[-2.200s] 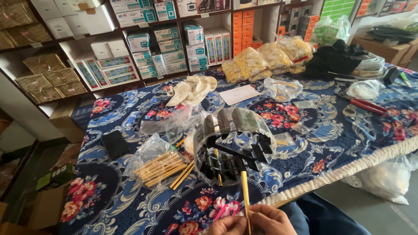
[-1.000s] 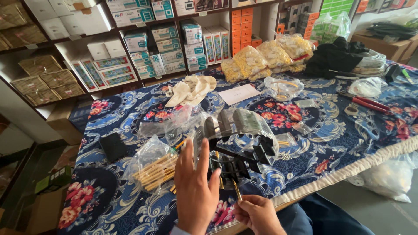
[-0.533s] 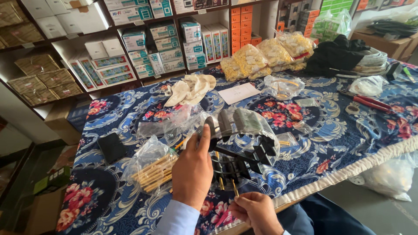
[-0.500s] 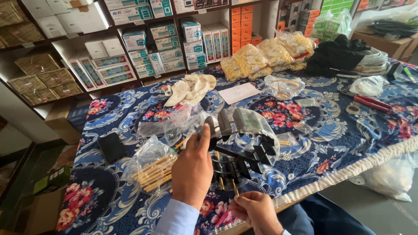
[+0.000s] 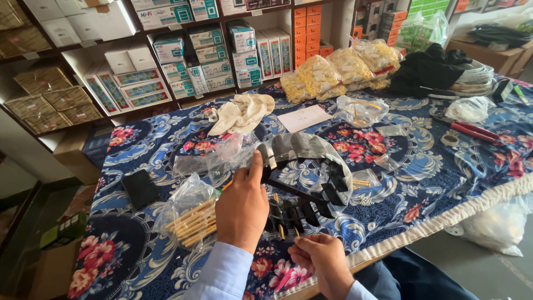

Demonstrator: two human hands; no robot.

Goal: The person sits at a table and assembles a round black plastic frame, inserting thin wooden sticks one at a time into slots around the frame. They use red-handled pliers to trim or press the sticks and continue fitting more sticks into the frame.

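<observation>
Black comb-like rack [image 5: 311,189] lies between left hand [image 5: 242,208] and right hand [image 5: 321,260].

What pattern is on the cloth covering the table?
Blue cloth with pale scrollwork and pink-red flowers, seen clearly in the head view.

The near part of the black-strapped bundle [image 5: 302,183] is being covered by the left hand [image 5: 242,206], whose fingertips are being hidden behind it. What is being pinched by the right hand [image 5: 321,260] is too small to tell. The white bag [image 5: 496,225] is being cut off at the right edge.
</observation>
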